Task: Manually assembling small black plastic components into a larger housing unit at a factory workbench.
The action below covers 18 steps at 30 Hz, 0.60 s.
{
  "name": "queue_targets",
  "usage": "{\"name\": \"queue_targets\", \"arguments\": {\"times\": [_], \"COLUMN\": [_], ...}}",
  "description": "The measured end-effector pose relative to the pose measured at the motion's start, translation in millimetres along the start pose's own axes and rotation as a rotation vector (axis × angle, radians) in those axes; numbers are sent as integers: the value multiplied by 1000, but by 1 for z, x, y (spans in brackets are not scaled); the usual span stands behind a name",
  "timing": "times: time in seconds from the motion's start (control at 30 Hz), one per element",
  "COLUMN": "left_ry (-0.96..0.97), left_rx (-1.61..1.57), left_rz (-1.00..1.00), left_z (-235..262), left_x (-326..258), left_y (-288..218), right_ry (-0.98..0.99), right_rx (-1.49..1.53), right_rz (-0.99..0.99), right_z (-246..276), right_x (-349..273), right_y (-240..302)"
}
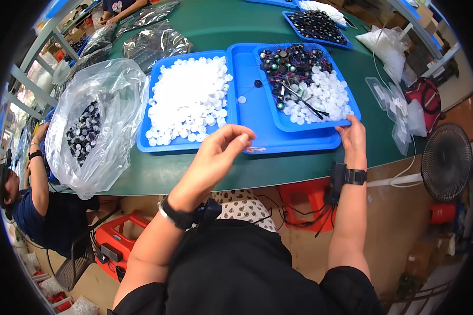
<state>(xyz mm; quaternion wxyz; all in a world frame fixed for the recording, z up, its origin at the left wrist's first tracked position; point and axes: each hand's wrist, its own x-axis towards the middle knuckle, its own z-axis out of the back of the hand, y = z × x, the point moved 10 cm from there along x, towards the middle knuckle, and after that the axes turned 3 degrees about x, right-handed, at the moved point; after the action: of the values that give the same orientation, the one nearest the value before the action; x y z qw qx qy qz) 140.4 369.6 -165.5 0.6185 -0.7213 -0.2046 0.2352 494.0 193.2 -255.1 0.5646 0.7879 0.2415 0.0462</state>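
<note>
My left hand hovers over the front edge of a large blue tray, its thumb and fingertips drawn together. Whether anything small is between them I cannot make out. My right hand grips the front right corner of a smaller blue tray, which rests tilted on the large one. In that smaller tray lie dark wired round parts, a heap of white round caps and black tweezers. One dark round part and a single white cap sit in the large tray.
Left of it, another blue tray holds many white caps. An open clear plastic bag contains dark-and-white parts. A far tray carries dark parts. A co-worker sits at left; a fan stands at right.
</note>
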Motion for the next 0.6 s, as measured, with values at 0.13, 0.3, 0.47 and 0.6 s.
{"name": "queue_targets", "arguments": {"times": [0.13,0.3,0.47,0.6], "left_ry": [-99,-162,-324,-164], "left_rx": [439,970,1336,1235], "left_rz": [-131,-403,-424,-240], "left_z": [13,-8,-21,-16], "left_x": [45,109,164,187], "left_y": [25,19,31,39], "right_ry": [3,-2,-19,-6], "right_rx": [40,89,114,117], "right_rz": [4,-17,-65,-70], "right_z": [13,24,26,29], "right_x": [-2,-2,-6,-7], "right_y": [4,-1,-11,-11]}}
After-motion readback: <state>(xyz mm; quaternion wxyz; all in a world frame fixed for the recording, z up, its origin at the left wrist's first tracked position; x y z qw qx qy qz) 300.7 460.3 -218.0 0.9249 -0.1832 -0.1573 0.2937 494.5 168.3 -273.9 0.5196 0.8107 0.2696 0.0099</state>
